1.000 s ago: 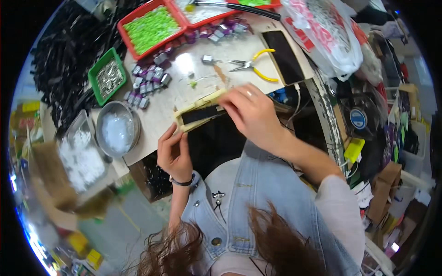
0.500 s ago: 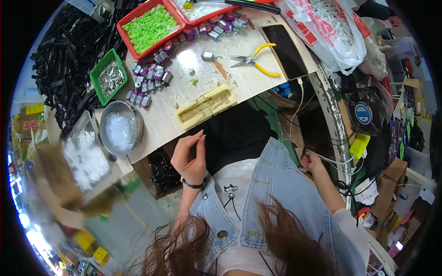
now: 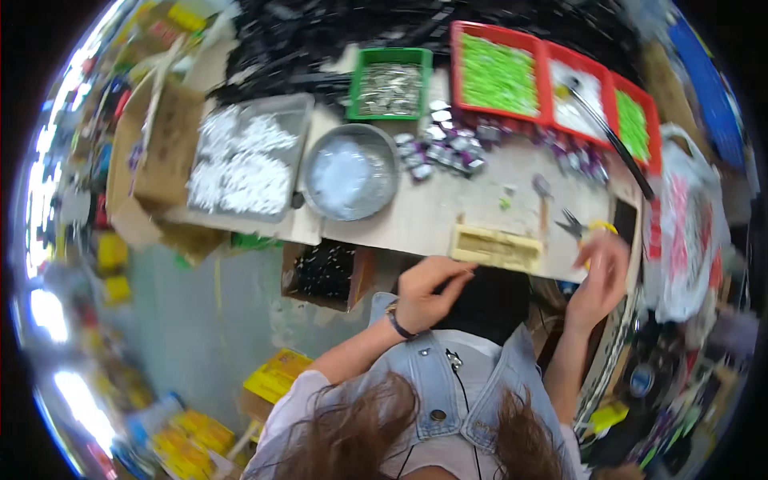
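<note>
At the table's front edge my left hand (image 3: 432, 292) has thumb and forefinger pinched together, close to the near left corner of a cream-coloured slotted block (image 3: 496, 250). What lies in the pinch, if anything, is too small to make out. My right hand (image 3: 602, 272) is raised at the right part of the edge, its fingers smeared by motion. It partly covers the yellow-handled pliers (image 3: 571, 224), whose jaws point away to the left. A small silvery part (image 3: 542, 186) and a green piece (image 3: 505, 204) lie beyond the block.
Small silver-and-purple parts (image 3: 456, 152) lie heaped before red trays (image 3: 542, 84) of green and white pieces. Leftward are a green tray (image 3: 352, 88), a round metal bowl (image 3: 394, 180) and a clear tray (image 3: 306, 120) of white pieces. A long black-handled tool (image 3: 616, 144) spans the red trays.
My view has swung left. My right hand has risen from beside the table to near the pliers; my left hand stays pinched near the block. The silvery part lies in a similar spot.
</note>
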The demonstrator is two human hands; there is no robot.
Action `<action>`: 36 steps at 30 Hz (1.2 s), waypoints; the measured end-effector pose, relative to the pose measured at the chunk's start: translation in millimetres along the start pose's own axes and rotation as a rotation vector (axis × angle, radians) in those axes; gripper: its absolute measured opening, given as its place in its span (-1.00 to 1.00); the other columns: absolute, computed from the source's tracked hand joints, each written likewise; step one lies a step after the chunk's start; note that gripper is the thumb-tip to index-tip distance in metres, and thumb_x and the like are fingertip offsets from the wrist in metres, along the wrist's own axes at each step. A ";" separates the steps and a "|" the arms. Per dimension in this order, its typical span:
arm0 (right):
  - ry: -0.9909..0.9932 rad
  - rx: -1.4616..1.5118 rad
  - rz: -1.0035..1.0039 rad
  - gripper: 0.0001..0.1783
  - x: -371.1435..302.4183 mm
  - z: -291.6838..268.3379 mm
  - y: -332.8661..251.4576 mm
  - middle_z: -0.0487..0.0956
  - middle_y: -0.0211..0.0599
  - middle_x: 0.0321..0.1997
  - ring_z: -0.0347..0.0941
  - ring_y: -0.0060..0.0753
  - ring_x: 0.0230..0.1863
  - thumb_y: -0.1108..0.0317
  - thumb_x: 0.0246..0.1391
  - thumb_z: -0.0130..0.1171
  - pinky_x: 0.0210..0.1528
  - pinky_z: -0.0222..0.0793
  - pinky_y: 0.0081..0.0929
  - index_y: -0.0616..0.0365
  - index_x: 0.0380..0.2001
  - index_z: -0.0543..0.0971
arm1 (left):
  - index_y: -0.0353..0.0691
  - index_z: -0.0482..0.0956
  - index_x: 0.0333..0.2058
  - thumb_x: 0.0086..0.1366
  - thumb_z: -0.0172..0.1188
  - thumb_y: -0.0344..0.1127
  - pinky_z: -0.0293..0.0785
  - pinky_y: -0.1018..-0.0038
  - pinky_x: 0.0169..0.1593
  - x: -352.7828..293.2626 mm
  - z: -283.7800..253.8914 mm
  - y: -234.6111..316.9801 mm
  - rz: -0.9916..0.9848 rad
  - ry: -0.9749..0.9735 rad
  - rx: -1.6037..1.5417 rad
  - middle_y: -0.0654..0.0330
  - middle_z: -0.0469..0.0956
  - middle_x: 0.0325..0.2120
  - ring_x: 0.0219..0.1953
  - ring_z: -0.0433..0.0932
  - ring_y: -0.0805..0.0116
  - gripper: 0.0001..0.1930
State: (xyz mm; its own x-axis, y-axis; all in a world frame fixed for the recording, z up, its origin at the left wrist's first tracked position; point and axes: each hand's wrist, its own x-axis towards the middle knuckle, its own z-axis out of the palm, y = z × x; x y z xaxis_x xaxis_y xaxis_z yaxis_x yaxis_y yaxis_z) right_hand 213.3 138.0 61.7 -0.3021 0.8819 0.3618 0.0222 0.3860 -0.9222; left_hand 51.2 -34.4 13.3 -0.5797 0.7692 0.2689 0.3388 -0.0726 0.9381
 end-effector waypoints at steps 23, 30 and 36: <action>-1.070 -0.802 -0.858 -0.57 273.3 352.5 58.0 0.49 0.05 0.16 0.48 0.02 0.13 0.51 -0.13 0.18 0.09 0.46 -0.17 -0.12 -0.12 0.62 | -0.28 0.69 -0.28 0.08 0.32 -0.60 0.45 0.48 -0.37 19.8 -66.9 4.7 0.026 0.239 0.155 0.10 0.60 -0.51 -0.49 0.57 0.28 -0.80; -0.935 -0.553 -0.781 -0.72 287.2 353.9 51.8 0.52 -0.18 -0.35 0.52 -0.06 -0.23 0.41 -0.26 0.33 -0.21 0.46 -0.18 0.10 -0.39 0.49 | -0.40 0.64 -0.29 0.14 0.26 -0.65 0.47 0.55 -0.19 9.0 -56.0 -1.4 -0.050 0.228 0.128 0.07 0.63 -0.38 -0.32 0.60 0.36 -0.85; -0.724 0.498 0.112 -0.81 191.4 252.5 0.1 0.57 -0.47 -0.51 0.51 -0.61 -0.48 0.40 -0.08 0.36 -0.44 0.41 -0.53 0.21 -0.37 0.59 | -0.36 0.63 -0.30 0.12 0.26 -0.65 0.48 0.32 0.01 36.0 -53.7 6.7 0.164 0.324 0.289 -0.05 0.57 -0.13 -0.08 0.56 0.08 -0.84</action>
State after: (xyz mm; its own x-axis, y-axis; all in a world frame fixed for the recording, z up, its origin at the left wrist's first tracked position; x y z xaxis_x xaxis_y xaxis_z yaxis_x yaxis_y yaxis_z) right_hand -85.2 238.6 96.5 -0.8559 0.4544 0.2467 -0.2786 -0.0035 -0.9604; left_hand -7.2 -41.2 41.0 -0.6875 0.5207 0.5061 0.6113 0.0388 0.7905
